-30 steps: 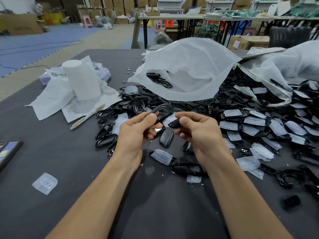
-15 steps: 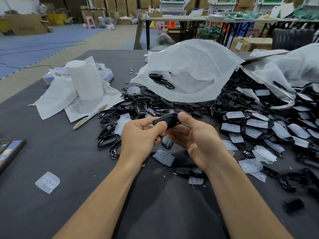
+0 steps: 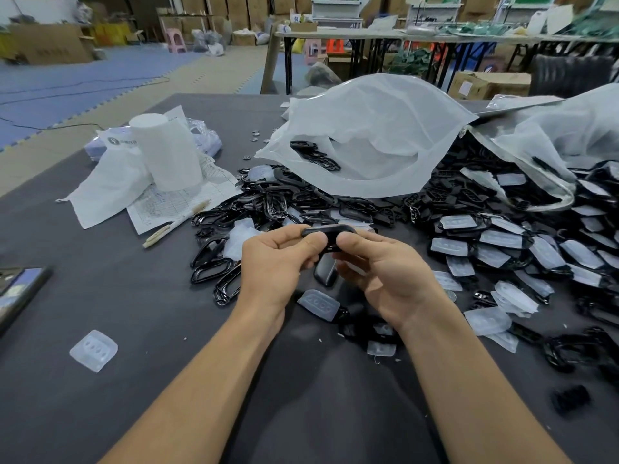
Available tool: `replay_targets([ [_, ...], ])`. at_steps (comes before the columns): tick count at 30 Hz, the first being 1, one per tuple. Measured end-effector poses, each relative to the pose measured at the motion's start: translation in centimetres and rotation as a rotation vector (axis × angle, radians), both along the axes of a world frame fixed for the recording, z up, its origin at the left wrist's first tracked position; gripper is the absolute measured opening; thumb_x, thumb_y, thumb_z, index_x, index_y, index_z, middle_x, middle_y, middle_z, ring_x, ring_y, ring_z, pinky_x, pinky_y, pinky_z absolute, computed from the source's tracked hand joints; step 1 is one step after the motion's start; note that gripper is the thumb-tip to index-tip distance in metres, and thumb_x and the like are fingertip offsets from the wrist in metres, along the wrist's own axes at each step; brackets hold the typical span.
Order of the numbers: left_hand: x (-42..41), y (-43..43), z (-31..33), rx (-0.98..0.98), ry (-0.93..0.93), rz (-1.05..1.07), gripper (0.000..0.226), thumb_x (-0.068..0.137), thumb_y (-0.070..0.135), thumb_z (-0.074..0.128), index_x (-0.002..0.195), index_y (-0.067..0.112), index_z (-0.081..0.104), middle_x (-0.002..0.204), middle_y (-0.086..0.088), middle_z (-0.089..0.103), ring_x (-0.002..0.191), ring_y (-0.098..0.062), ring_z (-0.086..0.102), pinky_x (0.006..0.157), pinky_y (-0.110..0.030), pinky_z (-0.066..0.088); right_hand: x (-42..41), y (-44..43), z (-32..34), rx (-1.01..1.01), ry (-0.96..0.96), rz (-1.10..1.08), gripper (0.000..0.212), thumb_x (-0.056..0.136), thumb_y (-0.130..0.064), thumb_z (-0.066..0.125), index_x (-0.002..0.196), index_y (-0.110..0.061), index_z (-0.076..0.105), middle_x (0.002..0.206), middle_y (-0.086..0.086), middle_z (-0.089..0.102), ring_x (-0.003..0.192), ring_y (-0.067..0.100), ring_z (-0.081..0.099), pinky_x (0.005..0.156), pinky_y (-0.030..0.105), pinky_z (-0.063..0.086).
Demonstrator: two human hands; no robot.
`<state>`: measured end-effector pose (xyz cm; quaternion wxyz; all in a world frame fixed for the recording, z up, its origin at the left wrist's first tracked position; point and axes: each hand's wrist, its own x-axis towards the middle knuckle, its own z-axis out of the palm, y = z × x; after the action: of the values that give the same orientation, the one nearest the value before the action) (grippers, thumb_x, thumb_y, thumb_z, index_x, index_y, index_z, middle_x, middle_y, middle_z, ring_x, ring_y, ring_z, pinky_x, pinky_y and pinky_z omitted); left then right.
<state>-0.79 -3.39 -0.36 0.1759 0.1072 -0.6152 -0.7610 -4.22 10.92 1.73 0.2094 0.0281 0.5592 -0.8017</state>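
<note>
My left hand point(image 3: 274, 262) and my right hand point(image 3: 385, 272) meet above the grey table point(image 3: 100, 296) and together pinch a black plastic key-fob shell point(image 3: 326, 231), thumbs pressed on its near edge. Another black shell half point(image 3: 325, 272) lies on the table just below my hands. A clear rubber button pad point(image 3: 318, 304) lies in front of my wrists. Most of the held shell is hidden by my fingers.
A heap of black frames point(image 3: 284, 205) and clear-padded shells point(image 3: 502, 242) spreads centre to right. White plastic bags point(image 3: 375, 139) lie behind. Paper sheets, a white roll point(image 3: 167, 152) and a pen point(image 3: 177, 222) sit left. A phone point(image 3: 16, 293) lies at the left edge, a loose pad point(image 3: 93, 350) nearby.
My hands came together: the small black piece in my right hand was brought to the shell in my left, and both hands now press on the one shell.
</note>
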Motion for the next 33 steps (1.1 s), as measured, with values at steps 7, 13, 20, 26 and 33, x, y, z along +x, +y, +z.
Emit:
replay_targets([
  [7, -0.07, -0.06, -0.05, 0.080, -0.010, 0.019, 0.020, 0.085, 0.002, 0.079, 0.077, 0.019, 0.084, 0.075, -0.006, 0.077, 0.064, -0.013, 0.065, 0.062, -0.019, 0.055, 0.02, 0.02, -0.11, 0.348, 0.261, 0.038, 0.016, 0.082, -0.011, 0.080, 0.067, -0.016, 0.076, 0.073, 0.004, 0.070, 0.072, 0.014, 0.062, 0.070, 0.028, 0.051],
  [13, -0.14, -0.64, -0.24, -0.005, 0.001, 0.043, 0.026, 0.080, -0.003, 0.082, 0.091, 0.021, 0.084, 0.082, -0.022, 0.077, 0.068, -0.017, 0.067, 0.067, -0.022, 0.056, 0.64, -0.54, -0.57, 0.654, 0.521, -0.080, 0.010, 0.075, -0.025, 0.077, 0.075, -0.035, 0.079, 0.062, -0.014, 0.071, 0.060, 0.006, 0.064, 0.059, 0.023, 0.051],
  [20, -0.17, -0.59, -0.20, -0.009, -0.039, 0.027, 0.035, 0.080, -0.005, 0.081, 0.109, 0.014, 0.078, 0.076, -0.005, 0.079, 0.058, -0.008, 0.065, 0.059, -0.017, 0.053, 0.60, -0.72, -0.41, 0.549, 0.429, -0.100, 0.016, 0.080, -0.011, 0.080, 0.076, -0.027, 0.080, 0.069, 0.004, 0.077, 0.080, 0.036, 0.074, 0.082, 0.058, 0.060],
  [26, -0.18, -0.52, -0.02, 0.002, -0.077, 0.015, 0.037, 0.080, -0.012, 0.074, 0.105, 0.015, 0.078, 0.066, 0.000, 0.074, 0.052, -0.010, 0.059, 0.057, -0.019, 0.054, 0.45, -0.69, -0.50, 0.562, 0.383, -0.023, 0.021, 0.083, -0.007, 0.078, 0.071, -0.025, 0.078, 0.065, 0.008, 0.075, 0.059, 0.023, 0.072, 0.079, 0.050, 0.064],
  [33, 0.21, -0.92, 0.62, -0.085, -0.048, -0.070, 0.043, 0.078, -0.017, 0.071, 0.075, 0.024, 0.084, 0.077, -0.008, 0.079, 0.060, -0.013, 0.070, 0.059, -0.020, 0.055, 0.40, -0.38, -0.18, 0.514, 0.350, -0.041, 0.024, 0.078, -0.002, 0.081, 0.069, -0.024, 0.080, 0.070, 0.007, 0.077, 0.066, 0.024, 0.073, 0.078, 0.043, 0.063],
])
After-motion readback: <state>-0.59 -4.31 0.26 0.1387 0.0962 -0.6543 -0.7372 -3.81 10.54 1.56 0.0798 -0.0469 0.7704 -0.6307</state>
